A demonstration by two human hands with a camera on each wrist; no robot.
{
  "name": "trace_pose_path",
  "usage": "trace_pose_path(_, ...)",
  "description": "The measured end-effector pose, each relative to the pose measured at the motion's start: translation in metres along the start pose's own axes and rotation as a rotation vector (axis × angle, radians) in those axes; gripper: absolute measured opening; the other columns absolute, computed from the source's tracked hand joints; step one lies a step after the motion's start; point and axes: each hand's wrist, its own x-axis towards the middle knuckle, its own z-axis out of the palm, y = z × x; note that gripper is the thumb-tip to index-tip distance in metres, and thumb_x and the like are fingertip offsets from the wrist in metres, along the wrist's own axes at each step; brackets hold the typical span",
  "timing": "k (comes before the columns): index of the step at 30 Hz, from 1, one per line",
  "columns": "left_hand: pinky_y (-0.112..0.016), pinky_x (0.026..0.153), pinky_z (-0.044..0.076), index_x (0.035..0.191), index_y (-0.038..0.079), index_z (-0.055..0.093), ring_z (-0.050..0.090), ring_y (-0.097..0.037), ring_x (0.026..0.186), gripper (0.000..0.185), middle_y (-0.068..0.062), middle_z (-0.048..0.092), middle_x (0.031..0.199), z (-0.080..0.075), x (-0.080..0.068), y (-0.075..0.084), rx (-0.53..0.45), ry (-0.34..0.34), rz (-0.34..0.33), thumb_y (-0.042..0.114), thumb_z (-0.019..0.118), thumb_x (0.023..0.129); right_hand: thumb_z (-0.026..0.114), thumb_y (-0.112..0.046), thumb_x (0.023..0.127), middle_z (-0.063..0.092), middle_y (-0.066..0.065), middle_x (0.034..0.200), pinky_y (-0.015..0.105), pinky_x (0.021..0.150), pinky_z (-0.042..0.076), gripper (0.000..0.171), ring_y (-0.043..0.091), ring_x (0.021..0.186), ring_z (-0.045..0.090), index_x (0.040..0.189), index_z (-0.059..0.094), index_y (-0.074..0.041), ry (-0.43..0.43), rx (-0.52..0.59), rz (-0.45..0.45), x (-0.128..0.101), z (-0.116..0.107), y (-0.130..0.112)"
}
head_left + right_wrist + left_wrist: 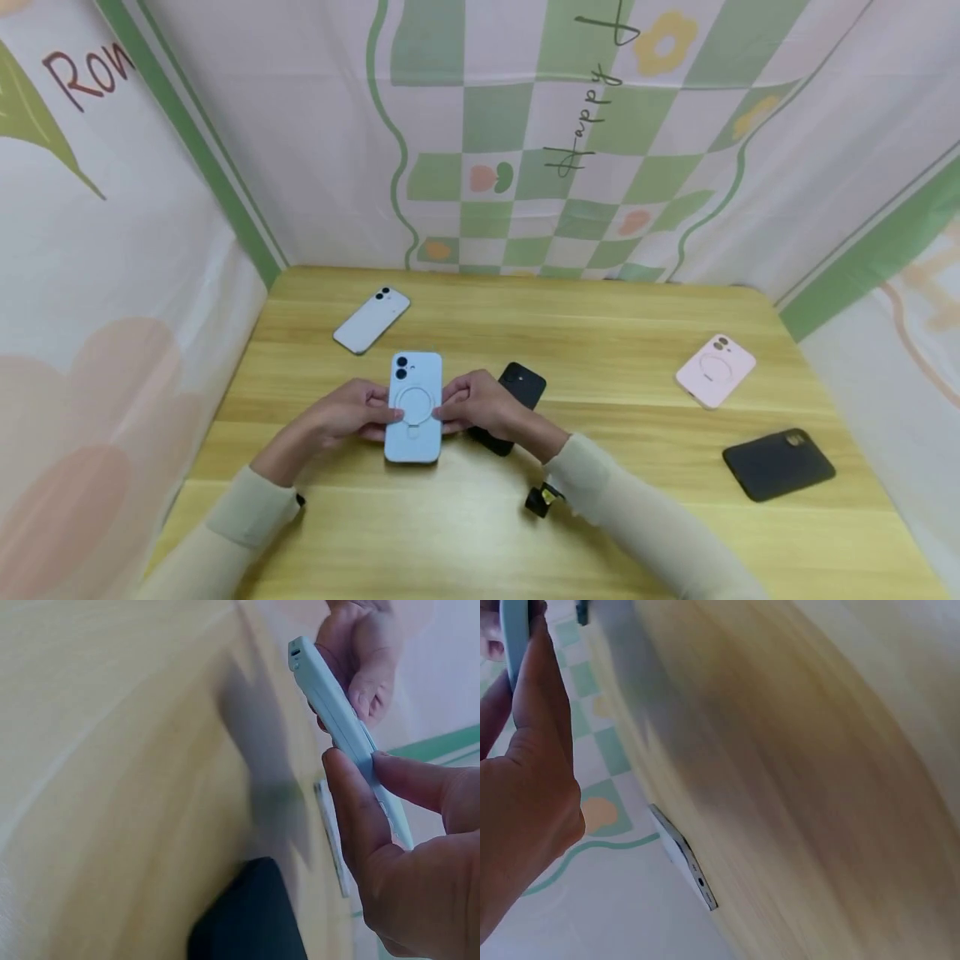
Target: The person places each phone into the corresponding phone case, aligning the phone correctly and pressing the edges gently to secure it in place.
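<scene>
Here, both hands hold a light blue phone (413,407) above the middle of the wooden table (600,333), back side up. Its case shows two dark camera lenses at the top corner and a white ring with a small tab at the centre. The left hand (352,412) pinches the phone's left edge between thumb and fingers; the right hand (480,406) pinches the right edge likewise. In the right wrist view the phone appears as a thin pale blue slab, lifted clear of the table. A black phone (512,405) lies just behind the right hand. A white phone (372,320) lies farther back on the left. A pink case (716,371) and a dark case (778,464) lie well apart on the right.
</scene>
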Motion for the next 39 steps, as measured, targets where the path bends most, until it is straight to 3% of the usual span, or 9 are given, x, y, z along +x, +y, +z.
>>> trace_pose_path(6, -0.034, 0.081, 0.066, 0.123, -0.009, 0.068, 0.078, -0.024, 0.093, 0.022, -0.018, 0.078, 0.108, -0.004, 0.004, -0.004, 0.074, -0.015, -0.026, 0.004, 0.065, 0.104, 0.076, 0.004, 0.094, 0.078, 0.018, 0.087, 0.040, 0.078, 0.067, 0.007, 0.028, 0.079, 0.079, 0.099, 0.071, 0.007, 0.009, -0.071, 0.023, 0.003, 0.006, 0.007)
trace_pose_path(14, -0.034, 0.079, 0.066, 0.121, -0.007, 0.071, 0.077, -0.022, 0.089, 0.021, -0.015, 0.077, 0.104, -0.003, 0.007, -0.014, 0.123, 0.033, -0.030, 0.003, 0.068, 0.102, 0.080, -0.002, 0.093, 0.077, 0.013, 0.080, 0.033, 0.069, 0.066, 0.008, 0.021, 0.070, 0.078, 0.089, 0.074, 0.000, 0.034, -0.241, 0.020, 0.006, 0.010, 0.011)
trace_pose_path(22, -0.025, 0.063, 0.060, 0.095, 0.000, 0.072, 0.064, -0.013, 0.069, 0.007, -0.007, 0.068, 0.085, 0.007, 0.004, -0.012, 0.316, 0.164, 0.000, 0.005, 0.077, 0.097, 0.075, -0.009, 0.099, 0.078, 0.010, 0.081, 0.031, 0.068, 0.066, 0.008, 0.020, 0.071, 0.077, 0.097, 0.078, -0.002, 0.031, -0.294, 0.020, 0.005, 0.008, 0.012)
trace_pose_path(28, -0.026, 0.061, 0.058, 0.094, 0.003, 0.067, 0.062, -0.015, 0.066, 0.015, -0.006, 0.067, 0.080, 0.012, 0.002, -0.011, 0.404, 0.250, 0.007, 0.005, 0.082, 0.092, 0.074, -0.011, 0.101, 0.079, 0.010, 0.086, 0.032, 0.071, 0.066, 0.012, 0.021, 0.075, 0.077, 0.105, 0.079, -0.001, 0.020, -0.293, 0.023, 0.000, 0.009, 0.011)
trace_pose_path(35, -0.024, 0.058, 0.051, 0.092, 0.006, 0.063, 0.060, -0.016, 0.064, 0.021, -0.007, 0.066, 0.076, 0.014, 0.002, -0.007, 0.575, 0.266, 0.002, 0.011, 0.083, 0.092, 0.072, -0.011, 0.102, 0.079, 0.011, 0.088, 0.033, 0.072, 0.066, 0.015, 0.022, 0.078, 0.078, 0.109, 0.079, 0.000, 0.022, -0.315, 0.007, -0.003, 0.010, 0.010)
trace_pose_path(39, -0.025, 0.059, 0.051, 0.095, 0.005, 0.063, 0.061, -0.017, 0.066, 0.022, -0.009, 0.066, 0.078, 0.014, 0.002, -0.003, 0.595, 0.265, -0.031, 0.012, 0.084, 0.092, 0.072, -0.012, 0.102, 0.079, 0.010, 0.089, 0.033, 0.073, 0.066, 0.015, 0.023, 0.079, 0.078, 0.110, 0.079, -0.001, 0.016, -0.314, 0.012, -0.004, 0.011, 0.009)
